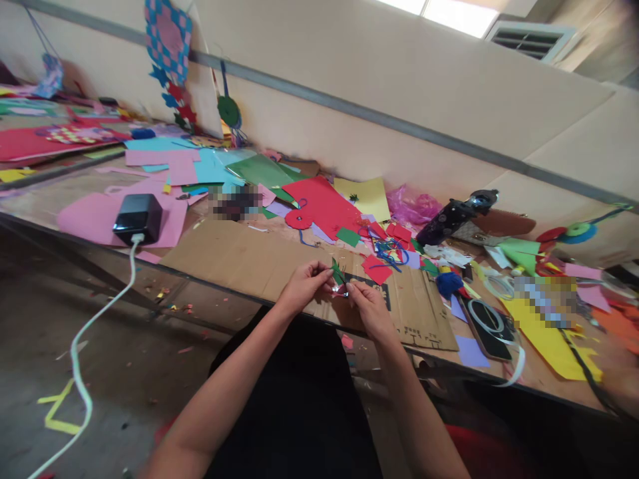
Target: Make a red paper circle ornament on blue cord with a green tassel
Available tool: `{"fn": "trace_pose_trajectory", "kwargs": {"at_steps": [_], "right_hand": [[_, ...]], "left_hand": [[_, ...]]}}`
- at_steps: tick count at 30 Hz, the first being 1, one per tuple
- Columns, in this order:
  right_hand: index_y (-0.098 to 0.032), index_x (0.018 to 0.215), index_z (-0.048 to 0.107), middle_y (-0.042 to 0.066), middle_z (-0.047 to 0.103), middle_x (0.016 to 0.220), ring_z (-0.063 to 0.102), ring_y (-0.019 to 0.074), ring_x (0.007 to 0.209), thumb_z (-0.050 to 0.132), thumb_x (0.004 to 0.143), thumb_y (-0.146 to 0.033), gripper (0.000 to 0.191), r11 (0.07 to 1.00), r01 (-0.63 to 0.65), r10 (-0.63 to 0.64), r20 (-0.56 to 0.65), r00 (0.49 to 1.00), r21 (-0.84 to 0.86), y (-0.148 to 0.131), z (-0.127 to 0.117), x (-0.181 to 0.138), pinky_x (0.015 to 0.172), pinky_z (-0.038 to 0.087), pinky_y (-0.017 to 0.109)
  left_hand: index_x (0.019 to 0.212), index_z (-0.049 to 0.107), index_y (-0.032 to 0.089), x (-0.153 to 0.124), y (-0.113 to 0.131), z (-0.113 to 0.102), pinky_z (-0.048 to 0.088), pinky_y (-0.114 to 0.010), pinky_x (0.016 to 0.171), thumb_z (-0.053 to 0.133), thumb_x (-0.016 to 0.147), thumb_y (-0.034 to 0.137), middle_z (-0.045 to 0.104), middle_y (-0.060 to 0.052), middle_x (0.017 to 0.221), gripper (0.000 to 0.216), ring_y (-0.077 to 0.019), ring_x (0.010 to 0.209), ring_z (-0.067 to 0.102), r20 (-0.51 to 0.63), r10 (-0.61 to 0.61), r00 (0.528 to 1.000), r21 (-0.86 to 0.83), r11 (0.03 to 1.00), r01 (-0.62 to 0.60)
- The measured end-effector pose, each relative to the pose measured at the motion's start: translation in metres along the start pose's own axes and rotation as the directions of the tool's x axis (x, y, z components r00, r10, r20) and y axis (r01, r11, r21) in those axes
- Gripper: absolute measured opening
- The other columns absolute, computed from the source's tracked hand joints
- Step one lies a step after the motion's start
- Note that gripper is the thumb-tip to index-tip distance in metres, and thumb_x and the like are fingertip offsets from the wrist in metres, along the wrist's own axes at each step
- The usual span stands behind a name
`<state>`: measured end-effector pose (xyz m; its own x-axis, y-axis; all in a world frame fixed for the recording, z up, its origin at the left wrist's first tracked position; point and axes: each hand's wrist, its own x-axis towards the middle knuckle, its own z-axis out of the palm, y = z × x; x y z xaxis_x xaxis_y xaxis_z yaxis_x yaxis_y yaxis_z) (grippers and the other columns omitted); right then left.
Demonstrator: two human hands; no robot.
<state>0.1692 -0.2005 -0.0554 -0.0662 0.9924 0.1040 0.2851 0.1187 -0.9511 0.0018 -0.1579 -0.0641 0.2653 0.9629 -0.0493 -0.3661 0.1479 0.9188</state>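
Over the front of a brown cardboard sheet [234,256], my two hands are close together. Thumb and fingertips of my left hand [307,286] pinch a small green cut piece [337,271], paper or thin foam, with pointed ends. My right hand [370,309] is closed just beside it, its fingertips at the lower right of the piece. A small shiny bit shows between the hands; its kind, and whether the right fingers hold it, I cannot make out. Red square pieces [376,269] and tangled blue string [392,254] lie just beyond.
Coloured sheets, including a large red piece [327,206], cover the back of the table. A black charger [138,218] with a white cable stands at left. To the right are a dark patterned bottle [442,221], a phone [486,329] and a yellow sheet [549,339].
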Motion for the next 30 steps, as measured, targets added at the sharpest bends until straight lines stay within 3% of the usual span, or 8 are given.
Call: {"fn": "trace_pose_trajectory", "kwargs": {"at_steps": [5,15,30], "right_hand": [[-0.021,0.057,0.045,-0.002,0.042,0.058,0.039,0.0141,0.059,0.055,0.086,-0.062,0.051,1.000,-0.004,0.004,0.006,1.000,0.017,-0.0016,-0.0015,-0.0002,0.058,0.030,0.028],[-0.021,0.058,0.048,-0.001,0.042,0.058,0.041,0.0150,0.059,0.055,0.083,-0.068,0.053,0.999,-0.044,0.044,0.022,0.999,0.015,-0.0013,-0.0024,-0.0006,0.052,0.028,0.027],[-0.021,0.059,0.045,-0.002,0.045,0.059,0.042,0.0145,0.059,0.054,0.087,-0.058,0.047,1.000,0.007,-0.007,-0.004,1.000,-0.017,0.0010,0.0013,0.0005,0.060,0.031,0.028]], "left_hand": [[0.077,0.057,0.015,0.0005,0.0020,-0.0014,0.049,-0.019,0.047,0.080,0.069,0.041,0.068,0.000,0.063,0.036,-0.0085,0.047,0.061,-0.035,0.009,0.999,-0.022,1.000,-0.010],[0.077,0.057,0.015,0.0026,0.0018,-0.0006,0.050,-0.018,0.048,0.081,0.069,0.039,0.068,0.001,0.063,0.034,-0.0074,0.047,0.060,-0.114,0.015,0.993,-0.060,0.998,-0.022],[0.078,0.057,0.015,0.0023,0.0001,-0.0013,0.050,-0.019,0.049,0.080,0.070,0.041,0.067,0.001,0.065,0.036,-0.0079,0.048,0.060,-0.075,0.007,0.997,-0.036,0.999,-0.010]]}}
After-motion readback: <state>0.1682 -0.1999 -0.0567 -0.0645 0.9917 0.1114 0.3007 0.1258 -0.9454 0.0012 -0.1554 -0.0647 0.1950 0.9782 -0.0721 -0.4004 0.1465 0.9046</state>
